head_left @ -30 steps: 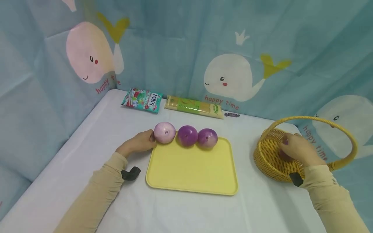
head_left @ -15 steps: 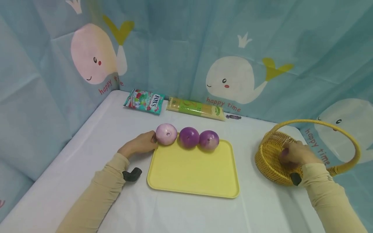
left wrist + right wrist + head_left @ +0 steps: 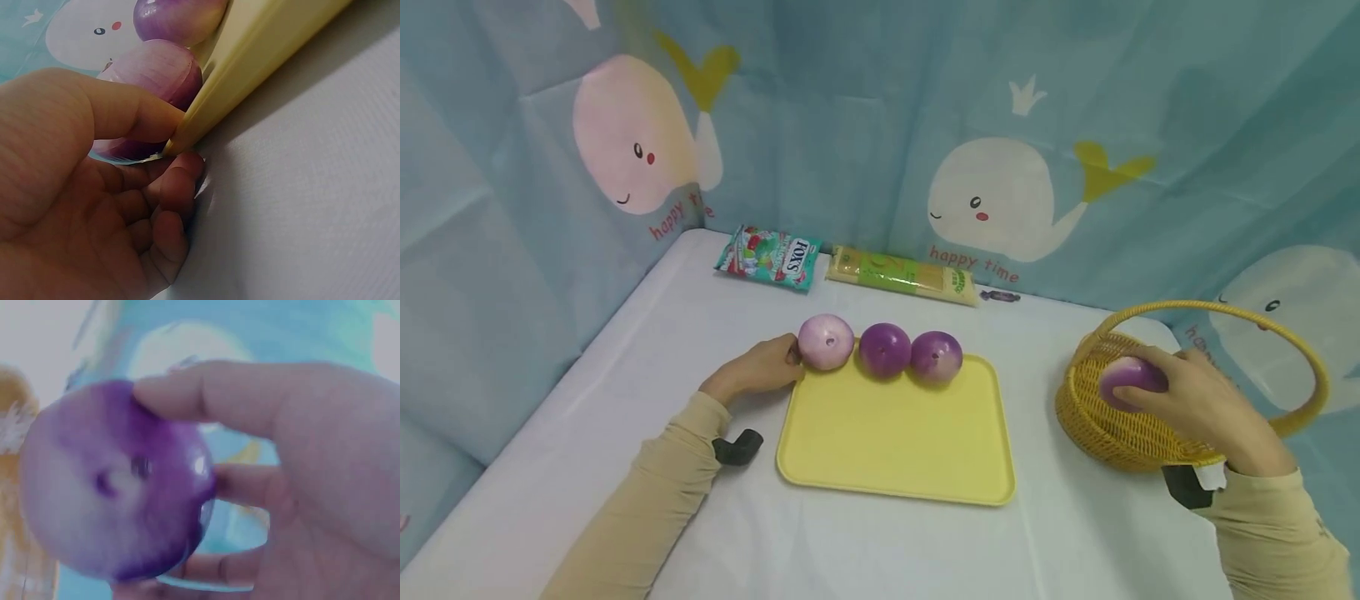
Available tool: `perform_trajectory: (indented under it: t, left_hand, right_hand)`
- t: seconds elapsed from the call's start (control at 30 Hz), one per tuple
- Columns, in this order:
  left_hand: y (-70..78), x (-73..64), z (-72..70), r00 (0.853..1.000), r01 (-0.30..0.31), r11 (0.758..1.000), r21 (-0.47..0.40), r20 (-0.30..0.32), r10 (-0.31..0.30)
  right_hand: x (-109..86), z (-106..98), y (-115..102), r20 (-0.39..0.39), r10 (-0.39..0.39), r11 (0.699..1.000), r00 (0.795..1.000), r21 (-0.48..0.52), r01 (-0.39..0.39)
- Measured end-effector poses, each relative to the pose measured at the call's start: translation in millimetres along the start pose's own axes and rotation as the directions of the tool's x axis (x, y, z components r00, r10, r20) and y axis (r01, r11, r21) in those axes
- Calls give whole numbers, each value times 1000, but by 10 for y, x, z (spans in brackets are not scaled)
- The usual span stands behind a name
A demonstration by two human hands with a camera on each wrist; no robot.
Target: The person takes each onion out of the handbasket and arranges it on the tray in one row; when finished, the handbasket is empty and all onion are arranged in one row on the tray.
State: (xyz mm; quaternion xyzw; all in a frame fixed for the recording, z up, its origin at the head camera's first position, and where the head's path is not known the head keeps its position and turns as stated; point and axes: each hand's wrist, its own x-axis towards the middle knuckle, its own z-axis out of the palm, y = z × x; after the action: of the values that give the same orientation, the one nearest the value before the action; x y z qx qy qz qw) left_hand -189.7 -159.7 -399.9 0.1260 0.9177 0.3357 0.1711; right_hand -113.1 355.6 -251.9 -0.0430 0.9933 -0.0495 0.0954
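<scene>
My right hand (image 3: 1202,404) grips a purple and white onion (image 3: 1126,383) over the wicker basket (image 3: 1086,433). In the right wrist view, thumb and fingers wrap around the side of this onion. On the left, my left hand (image 3: 760,367) pinches the far left corner of the yellow tray (image 3: 895,433). The left wrist view has the thumb on the tray's rim (image 3: 215,94) and the other fingers curled under it. Three onions line the tray's far edge: a pale one (image 3: 825,343) beside my left hand, a dark purple one (image 3: 884,352) and a two-toned one (image 3: 936,358).
Behind the tray lie a teal FOX'S candy bag (image 3: 771,258), a long yellow-green packet (image 3: 902,275) and a small wrapped candy (image 3: 1000,296). The basket's tall handle (image 3: 1217,307) arches above my right hand. A blue whale-print curtain (image 3: 850,150) encloses the white table.
My right hand has lifted the onion up from inside the basket and drawn it slightly toward me. My left hand has stayed at the tray's corner, and the three onions have not moved.
</scene>
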Motion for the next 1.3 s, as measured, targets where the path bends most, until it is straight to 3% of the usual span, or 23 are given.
perform_trajectory:
  t: [0.1, 0.2, 0.3, 0.4, 0.67, 0.9, 0.97, 1.17, 1.3]
  left_hand:
    - [-10, -15, -22, 1000, 1, 1000, -9, -9, -1]
    - [-11, -36, -30, 1000, 4, 1000, -21, -13, -5]
    - [-5, -58, -26, 1000, 8, 1000, -28, -6, -8]
    - [0, -77, -21, 1000, 8, 999, -31, 1, -8]
    - [-8, -75, -13, 1000, -19, 1000, -17, -9, 19]
    - [-5, -54, -7, 1000, -14, 1000, -20, -4, 13]
    - [2, -51, -12, 1000, -11, 1000, -16, -6, 11]
    - [18, -43, -18, 1000, -15, 1000, -11, -9, 15]
    - [20, -30, -13, 1000, -15, 1000, -8, -11, 15]
  right_hand:
    - [-28, -3, -244, -70, -53, 994, 996, 92, 59]
    - [44, 93, -452, -166, -116, 974, 979, 174, 145]
    - [151, 252, -614, -253, -187, 955, 949, 180, 236]
    - [242, 431, -745, -283, -227, 943, 932, 175, 283]
    - [467, 817, -900, -345, -196, 895, 918, 320, 311]
    - [511, 949, -900, -406, -219, 911, 887, 241, 335]
    - [519, 950, -920, -419, -202, 911, 885, 251, 327]
    - [551, 1038, -947, -357, -128, 934, 925, 271, 234]
    - [589, 1141, -955, -342, -112, 933, 933, 288, 217]
